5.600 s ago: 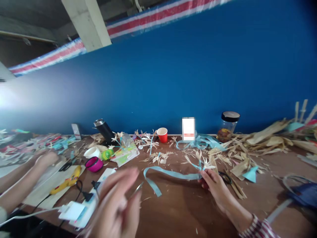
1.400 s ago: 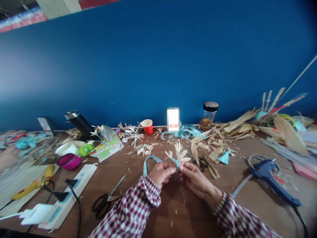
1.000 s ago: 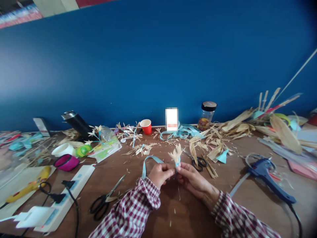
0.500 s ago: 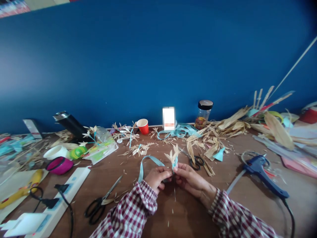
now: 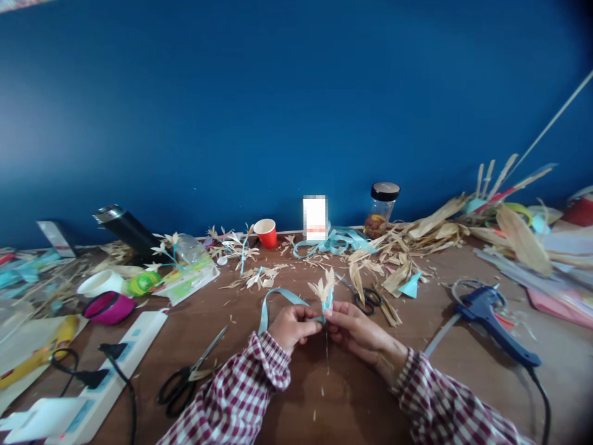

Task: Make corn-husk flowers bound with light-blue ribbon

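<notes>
A small flower of pale corn-husk petals (image 5: pixel 324 286) stands up between my two hands over the brown table (image 5: pixel 287 395). My right hand (image 5: pixel 356 330) pinches the flower's stem just under the petals. My left hand (image 5: pixel 291 324) is closed on a light blue ribbon (image 5: pixel 277 298) that loops up and over to the stem. Both sleeves are red-and-white check. Black-handled scissors (image 5: pixel 188 376) lie on the table left of my left arm.
A blue glue gun (image 5: pixel 493 316) lies at right, a yellow one (image 5: pixel 39 352) and a white power strip (image 5: pixel 99 364) at left. Husk scraps, other scissors (image 5: pixel 365 301), a red cup (image 5: pixel 267 233), a jar (image 5: pixel 380 209) and a black flask (image 5: pixel 127 228) line the back by the blue wall.
At first my left hand was near the scissors and the ribbon lay stretched out; since then both hands came together on the flower, turning it upright, and the view tilted down.
</notes>
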A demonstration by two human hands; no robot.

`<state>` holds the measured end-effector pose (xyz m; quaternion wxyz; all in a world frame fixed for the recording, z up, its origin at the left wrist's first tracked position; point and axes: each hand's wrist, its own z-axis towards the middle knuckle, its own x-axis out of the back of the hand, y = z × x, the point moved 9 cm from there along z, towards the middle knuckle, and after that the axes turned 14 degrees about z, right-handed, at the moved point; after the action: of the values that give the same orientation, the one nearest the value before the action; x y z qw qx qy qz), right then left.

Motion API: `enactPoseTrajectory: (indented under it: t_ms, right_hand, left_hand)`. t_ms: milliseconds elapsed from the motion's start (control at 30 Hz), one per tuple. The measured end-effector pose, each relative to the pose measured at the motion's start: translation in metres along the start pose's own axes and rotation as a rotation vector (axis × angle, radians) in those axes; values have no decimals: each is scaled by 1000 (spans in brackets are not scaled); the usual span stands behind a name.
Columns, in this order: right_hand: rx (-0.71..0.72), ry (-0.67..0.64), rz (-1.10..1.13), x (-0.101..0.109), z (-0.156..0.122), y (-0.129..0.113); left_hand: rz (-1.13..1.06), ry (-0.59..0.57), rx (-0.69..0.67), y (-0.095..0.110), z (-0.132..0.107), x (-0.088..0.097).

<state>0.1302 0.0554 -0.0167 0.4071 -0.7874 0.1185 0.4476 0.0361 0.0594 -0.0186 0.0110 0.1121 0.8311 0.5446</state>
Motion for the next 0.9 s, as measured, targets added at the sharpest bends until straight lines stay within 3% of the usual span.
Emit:
enactPoseTrajectory:
  t_ms: [133,400,900]
  right_hand:
    - [21,17,-65,3,2,-1]
    - [144,114,-253,8,2,-9]
    - [208,182,-78,13,1,-9]
  left_hand:
    - [-8,4,-3,-1,-2,1]
    - [93,144,-8,-15,2,6]
    - [-16,214,-54,-18,-1,-1]
